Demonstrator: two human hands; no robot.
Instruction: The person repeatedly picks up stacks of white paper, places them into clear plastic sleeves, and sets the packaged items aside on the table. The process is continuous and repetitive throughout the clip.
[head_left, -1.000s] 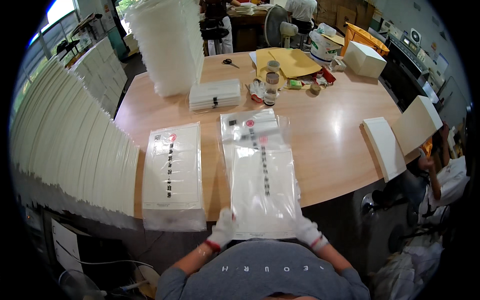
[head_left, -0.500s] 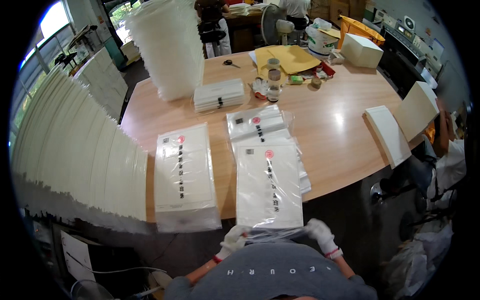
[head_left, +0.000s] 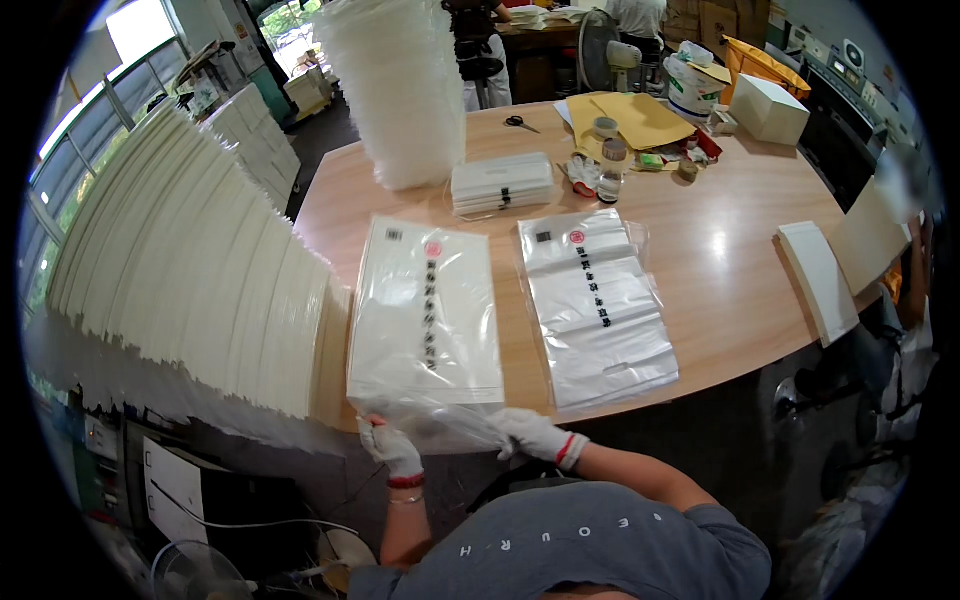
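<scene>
A white packet in a clear plastic bag (head_left: 462,310), with a red round mark and a column of black print, lies flat at the table's near edge, on top of the left-hand pile. The bag's loose mouth hangs toward me. My left hand (head_left: 393,450), in a white knit glove with a red cuff, pinches the left corner of that mouth. At its right corner, my gloved right hand (head_left: 538,437) is closed on the film. Just to the right lies a pile of flat, wrinkled printed plastic bags (head_left: 603,345), untouched.
A tall stack of white sheets (head_left: 190,270) stands at the left, and a tower of translucent wrapped material (head_left: 410,110) behind. Farther back are a strapped bundle (head_left: 503,185), scissors (head_left: 518,123), a clear bottle (head_left: 611,170) and yellow envelopes (head_left: 645,120). A person sits at the right, beside white blocks (head_left: 815,285).
Both hands have carried the bagged packet left, from atop the bag pile onto the left-hand pile. The flat bags beneath are now uncovered. The view has shifted slightly left.
</scene>
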